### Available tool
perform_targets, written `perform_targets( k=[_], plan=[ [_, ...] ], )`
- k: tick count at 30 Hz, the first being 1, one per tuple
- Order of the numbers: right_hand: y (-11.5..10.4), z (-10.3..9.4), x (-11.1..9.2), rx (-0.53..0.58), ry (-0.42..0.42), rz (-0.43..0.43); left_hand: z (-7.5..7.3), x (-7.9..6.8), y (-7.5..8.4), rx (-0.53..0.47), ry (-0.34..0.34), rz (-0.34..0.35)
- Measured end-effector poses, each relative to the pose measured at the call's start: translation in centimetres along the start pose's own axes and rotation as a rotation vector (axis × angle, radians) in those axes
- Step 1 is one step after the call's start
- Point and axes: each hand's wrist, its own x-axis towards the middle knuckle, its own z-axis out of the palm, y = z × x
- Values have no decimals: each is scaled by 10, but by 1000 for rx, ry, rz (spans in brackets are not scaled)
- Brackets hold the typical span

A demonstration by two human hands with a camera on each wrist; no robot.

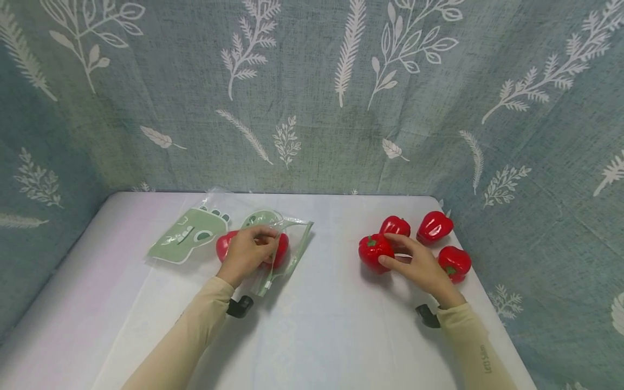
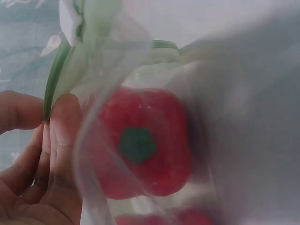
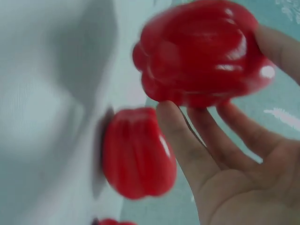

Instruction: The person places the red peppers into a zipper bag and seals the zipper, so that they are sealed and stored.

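My left hand (image 1: 247,252) pinches the edge of a clear zip bag (image 1: 187,238) with a green cartoon print. Seen from the left wrist, finger and thumb meet on the bag's green zip strip (image 2: 58,77). Inside lies a red bell pepper (image 2: 145,140) with a green stem end, and part of another red one (image 2: 171,218) shows below it. Over on the right, my right hand (image 1: 423,265) holds a red bell pepper (image 1: 373,254) between thumb and fingers. The right wrist view has this pepper (image 3: 201,54) raised off the white table.
Three more red bell peppers lie around my right hand: one behind the held one (image 1: 396,225), another at the back right (image 1: 435,227), a third by the table's right edge (image 1: 455,262). A patterned green-grey curtain (image 1: 312,146) surrounds the white table (image 1: 322,336).
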Motion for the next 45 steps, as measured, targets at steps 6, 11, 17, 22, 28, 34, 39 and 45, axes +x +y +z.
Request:
perform_targets(
  k=[6,11,17,22,28,34,39,45],
  plan=[
    [-6,15,3,74,56,107,0,0,1,4,8,-16],
    [-9,25,4,192,50,183,1,1,0,1,10,-10],
    [-12,38,7,368,23,240,1,0,0,-9,12,-19],
    [-15,49,8,460,13,255,1,1,1,-11,7,-20],
    [-22,61,13,492,7,250,1,1,1,-6,13,-26],
    [-27,76,21,502,20,275,2,2,1,-14,16,-20],
    [-36,91,25,509,21,292,2,1,0,-19,20,-13],
    [-44,109,32,512,25,285,2,2,-1,-17,21,-5]
  ],
)
